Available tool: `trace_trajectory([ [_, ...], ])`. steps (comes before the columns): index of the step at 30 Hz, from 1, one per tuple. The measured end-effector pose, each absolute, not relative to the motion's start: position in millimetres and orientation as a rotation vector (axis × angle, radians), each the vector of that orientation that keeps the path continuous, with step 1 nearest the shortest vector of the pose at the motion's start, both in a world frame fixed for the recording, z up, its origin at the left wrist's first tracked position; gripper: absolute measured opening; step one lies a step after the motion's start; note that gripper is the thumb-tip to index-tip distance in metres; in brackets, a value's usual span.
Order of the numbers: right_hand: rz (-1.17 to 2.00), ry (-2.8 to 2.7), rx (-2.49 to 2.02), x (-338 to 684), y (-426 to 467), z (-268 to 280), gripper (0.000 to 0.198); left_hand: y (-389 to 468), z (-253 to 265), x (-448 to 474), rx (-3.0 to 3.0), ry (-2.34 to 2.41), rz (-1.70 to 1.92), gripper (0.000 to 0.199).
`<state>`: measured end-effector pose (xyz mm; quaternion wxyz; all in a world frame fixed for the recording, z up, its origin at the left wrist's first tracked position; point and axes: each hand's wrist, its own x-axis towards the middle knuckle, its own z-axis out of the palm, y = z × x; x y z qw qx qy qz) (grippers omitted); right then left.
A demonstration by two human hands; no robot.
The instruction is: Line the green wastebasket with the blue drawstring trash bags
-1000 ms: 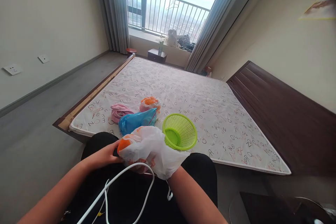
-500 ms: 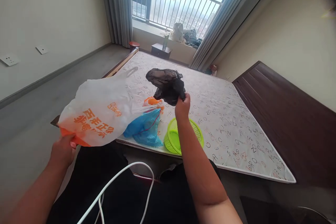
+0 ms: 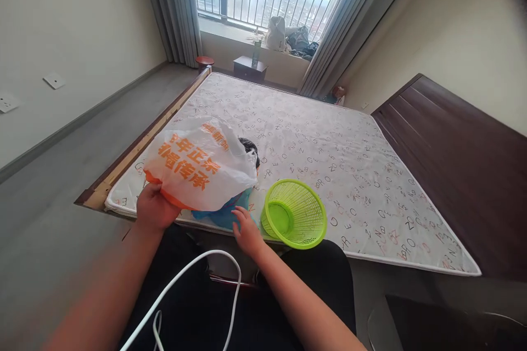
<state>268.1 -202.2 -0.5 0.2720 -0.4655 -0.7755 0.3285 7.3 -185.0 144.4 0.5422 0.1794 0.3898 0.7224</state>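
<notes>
My left hand pinches the orange bottom edge of a white plastic bag printed with orange characters. The bag spreads out over the front left of the mattress. Close by on the right, my right hand has its fingers apart and holds nothing; it is at the edge of a blue plastic bag, partly hidden under the white one. A black plastic bag shows only in part behind the white bag. Beside my right hand a green plastic basket stands tilted at the mattress edge.
The mattress lies on a wooden bed frame, with a dark headboard at the right. A white cable loops in front of my legs. Beyond the bed are a small nightstand and a red stool.
My right hand has let go of the black bag, which now lies on the bed, and has come down towards me. My left hand has moved right with the white bag.
</notes>
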Motion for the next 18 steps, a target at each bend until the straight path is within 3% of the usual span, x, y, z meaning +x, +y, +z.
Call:
trace_trajectory([
  [7, 1.034, -1.807, -1.283, 353.7, -278.7, 8.2, 0.028, -131.0, 77.5, 57.6, 0.409, 1.386, 1.526, 0.052],
  [10, 0.981, -1.69, -1.285, 364.1, -270.5, 12.2, 0.024, -138.0, 76.6, 72.1, 0.637, 1.795, 1.736, 0.071],
  [12, 0.959, -1.65, -1.254, 363.7, -263.0, 13.4, 0.024, -136.6, 78.3, 83.7, 1.141, 2.055, 1.741, 0.084],
  [15, 1.0, -1.716, -1.163, 359.4, -258.4, 17.1, 0.023, -111.6, 61.6, 111.5, 1.799, 2.112, 1.242, 0.078],
  [18, 1.05, -1.85, -1.091, 354.8, -259.3, 21.2, 0.023, -73.3, 23.7, 141.7, 1.753, 1.973, 0.701, 0.063],
])
